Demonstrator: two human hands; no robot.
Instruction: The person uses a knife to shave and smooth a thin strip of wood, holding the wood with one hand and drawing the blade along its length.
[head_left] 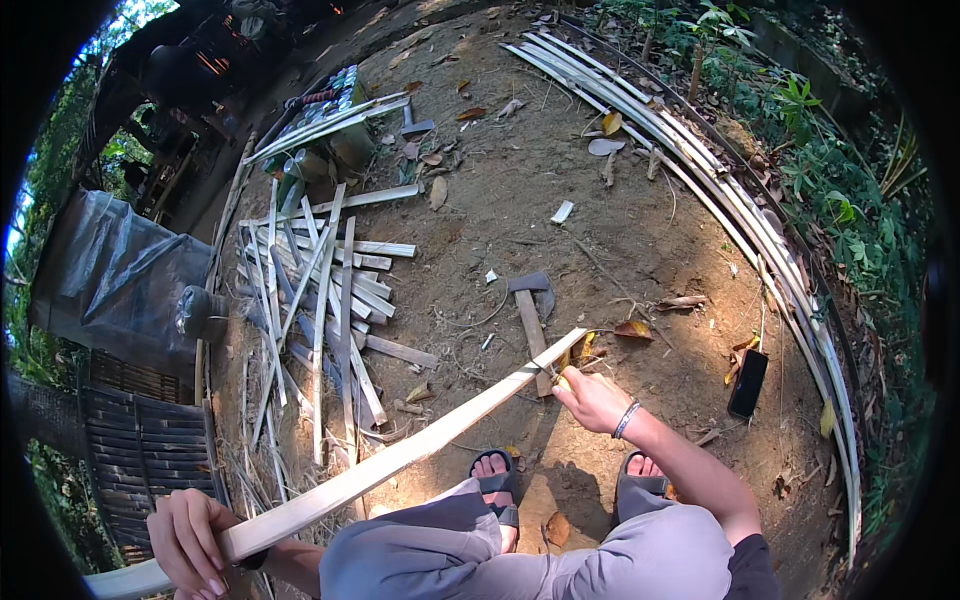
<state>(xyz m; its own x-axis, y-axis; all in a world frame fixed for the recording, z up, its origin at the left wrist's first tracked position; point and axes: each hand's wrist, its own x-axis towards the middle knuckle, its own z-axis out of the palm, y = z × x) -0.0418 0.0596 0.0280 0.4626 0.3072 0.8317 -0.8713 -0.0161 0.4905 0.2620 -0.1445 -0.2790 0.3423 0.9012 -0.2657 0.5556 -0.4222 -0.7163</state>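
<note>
Left hand (190, 540) gripping bamboo strip (400, 455), right hand (592, 398)

You held a long pale strip (400, 455) of split bamboo, smooth and matt with a fibrous cut edge. The heap of split slats (320, 290) near the ground's left edge looked the same dry, pale wood. The hatchet (533, 310) had a dull dark metal head and a worn wooden handle. The ground (520, 200) was rough, dry earth with brittle leaves. Your shorts (560, 555) were soft grey cloth, and the sheet (120, 270) at the left edge was glossy, crinkled plastic.
</note>
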